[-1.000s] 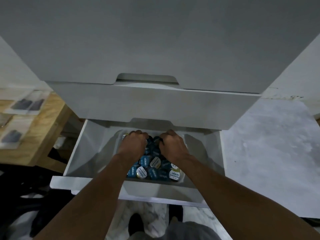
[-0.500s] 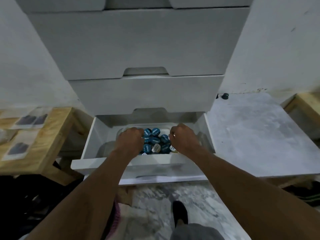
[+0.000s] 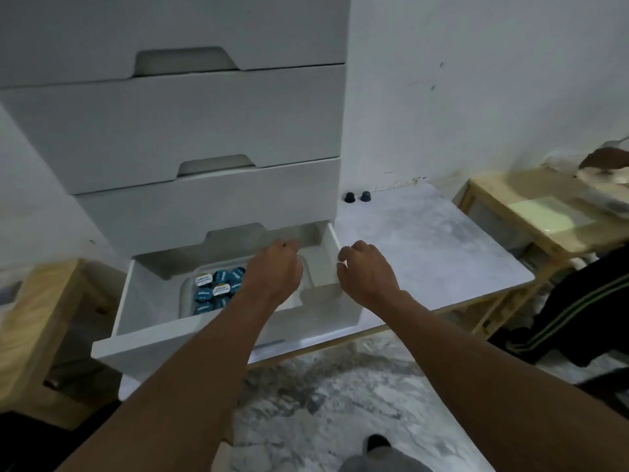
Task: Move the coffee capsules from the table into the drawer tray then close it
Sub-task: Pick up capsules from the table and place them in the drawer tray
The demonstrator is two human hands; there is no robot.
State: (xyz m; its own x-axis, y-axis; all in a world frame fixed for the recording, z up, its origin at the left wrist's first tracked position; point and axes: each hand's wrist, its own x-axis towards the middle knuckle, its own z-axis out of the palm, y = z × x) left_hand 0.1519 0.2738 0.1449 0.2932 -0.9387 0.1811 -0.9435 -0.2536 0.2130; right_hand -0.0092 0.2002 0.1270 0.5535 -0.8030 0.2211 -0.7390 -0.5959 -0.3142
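Left hand [image 3: 274, 272] hides part of capsule tray [image 3: 185, 294].

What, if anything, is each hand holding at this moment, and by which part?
Nothing. The left hand hangs loosely curled over the tray of capsules; the right hand hovers beside the open drawer, empty.

Single head view, looking forward and down, close over open drawer [image 3: 218, 330]
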